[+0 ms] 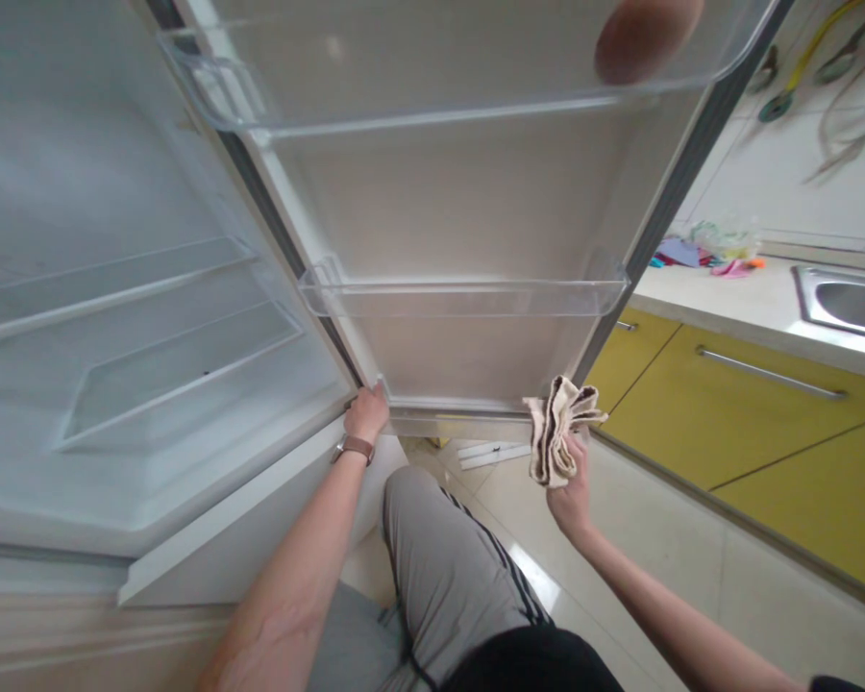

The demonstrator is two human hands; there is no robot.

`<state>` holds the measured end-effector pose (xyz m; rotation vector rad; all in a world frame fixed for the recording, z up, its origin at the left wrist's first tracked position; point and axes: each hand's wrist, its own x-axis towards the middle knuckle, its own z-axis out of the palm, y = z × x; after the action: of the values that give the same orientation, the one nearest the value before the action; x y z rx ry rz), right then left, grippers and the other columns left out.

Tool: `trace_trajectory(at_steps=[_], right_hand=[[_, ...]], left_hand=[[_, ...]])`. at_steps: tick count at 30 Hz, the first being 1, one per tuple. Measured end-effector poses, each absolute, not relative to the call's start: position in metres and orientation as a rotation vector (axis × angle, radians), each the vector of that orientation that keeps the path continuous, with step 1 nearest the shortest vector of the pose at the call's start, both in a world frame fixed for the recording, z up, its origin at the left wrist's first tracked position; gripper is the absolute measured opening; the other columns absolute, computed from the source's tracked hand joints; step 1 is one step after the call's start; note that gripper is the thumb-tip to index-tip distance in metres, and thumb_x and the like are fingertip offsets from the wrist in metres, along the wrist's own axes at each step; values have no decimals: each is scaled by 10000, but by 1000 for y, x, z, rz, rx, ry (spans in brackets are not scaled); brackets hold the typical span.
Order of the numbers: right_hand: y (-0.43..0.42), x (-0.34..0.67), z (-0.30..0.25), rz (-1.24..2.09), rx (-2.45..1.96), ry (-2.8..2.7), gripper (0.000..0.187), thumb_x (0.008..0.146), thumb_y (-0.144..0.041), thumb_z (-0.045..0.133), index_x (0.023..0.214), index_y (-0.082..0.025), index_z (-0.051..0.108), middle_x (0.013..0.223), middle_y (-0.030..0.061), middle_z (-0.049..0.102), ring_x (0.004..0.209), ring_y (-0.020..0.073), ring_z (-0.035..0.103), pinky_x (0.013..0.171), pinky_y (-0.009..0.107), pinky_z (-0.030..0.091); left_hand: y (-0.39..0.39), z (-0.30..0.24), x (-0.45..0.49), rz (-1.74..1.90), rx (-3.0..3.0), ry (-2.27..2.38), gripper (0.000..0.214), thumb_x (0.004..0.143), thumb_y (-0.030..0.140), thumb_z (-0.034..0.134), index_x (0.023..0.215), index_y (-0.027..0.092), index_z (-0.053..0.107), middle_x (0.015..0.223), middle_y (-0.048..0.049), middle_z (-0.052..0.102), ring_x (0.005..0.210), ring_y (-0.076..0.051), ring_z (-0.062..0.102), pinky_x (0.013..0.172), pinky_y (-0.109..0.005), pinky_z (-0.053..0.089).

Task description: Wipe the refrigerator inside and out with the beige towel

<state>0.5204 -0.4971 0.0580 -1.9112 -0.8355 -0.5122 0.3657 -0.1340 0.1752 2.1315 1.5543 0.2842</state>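
Note:
An opened fridge door (461, 202) fills the middle of the view, its inner side facing me. My left hand (367, 413) is closed at the door's lower left corner, round the left end of the lowest clear door shelf (461, 426); its fingertips are partly hidden. My right hand (573, 485) grips a folded beige and brown striped cloth (556, 437) by the lower right corner of the door. Higher up, a clear door shelf (468, 299) spans the door. A reddish-brown round thing (645, 38) shows in the top shelf (418, 120).
To the left is the fridge interior (115, 192) with glass shelves (180, 356). On the right, yellow cabinets (764, 423) stand under a counter (735, 303) with a sink (854, 303) and colourful cloths (681, 252). My bent knee (432, 529) is below the door.

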Motion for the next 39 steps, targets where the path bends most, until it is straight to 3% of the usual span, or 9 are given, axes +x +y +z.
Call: trace_trajectory(at_steps=[5,8,10,16,20,25,30,34,39], right_hand=[[-492,497,35,-587,-2012,-955,841,839,-89,502,1619,-387,408,1440,128,433,1453,339,415,1145,582,452],[-495,501,27,-557,-2250,-1212,913,723,-44,558,1536,-461,546,1376,104,526,1389,385,427,1136,618,432],[-493,507,28,-536,-2378,-1344,845,704,-31,573,1425,-461,666,1303,98,612,1299,374,487,1097,582,466],[-464,513,47,-309,-2371,-1605,608,811,-7,521,1211,-363,811,1167,64,753,1102,266,625,1035,440,490],[-430,497,67,-197,-2277,-1775,551,930,-84,538,1304,-432,746,1244,16,756,1214,244,611,1065,419,433],[-389,472,115,-250,-2167,-1910,598,1023,-162,495,1509,-508,542,1491,-23,629,1377,259,496,1063,433,372],[-380,473,176,-357,-2230,-1779,735,936,-168,559,1606,-440,429,1600,25,519,1400,296,437,1028,439,328],[-398,495,198,-289,-2357,-1687,712,898,-221,590,1588,-355,480,1338,80,682,1168,254,570,975,402,323],[-435,526,203,-265,-2483,-1584,574,923,-218,537,1487,-306,596,1168,76,715,1086,236,607,935,372,309]], left_hand=[[-133,174,364,284,2139,1552,576,1106,516,308,1278,95,661,1335,-290,685,1328,-382,638,1058,-441,496],[-133,174,363,284,2138,1551,583,1105,530,307,1268,100,665,1338,-292,684,1325,-385,640,1050,-436,498],[-132,173,363,284,2137,1549,583,1104,536,305,1261,106,667,1332,-289,689,1317,-384,646,1045,-433,499],[-132,172,365,290,2132,1537,574,1100,516,295,1267,108,662,1313,-285,696,1327,-380,638,1059,-435,487],[-132,172,366,296,2130,1536,578,1099,512,282,1274,105,653,1299,-290,698,1327,-381,638,1062,-447,486],[-132,172,365,284,2137,1531,584,1102,515,274,1273,107,655,1315,-289,692,1336,-380,633,1062,-442,489],[-133,173,365,279,2144,1539,582,1107,512,270,1257,110,663,1323,-288,692,1316,-377,648,1038,-433,504],[-134,175,366,279,2144,1547,585,1107,523,285,1244,105,670,1302,-287,702,1301,-379,657,1025,-429,508],[-136,175,366,293,2144,1545,569,1110,505,291,1259,99,661,1291,-288,705,1288,-389,663,1028,-445,505]])
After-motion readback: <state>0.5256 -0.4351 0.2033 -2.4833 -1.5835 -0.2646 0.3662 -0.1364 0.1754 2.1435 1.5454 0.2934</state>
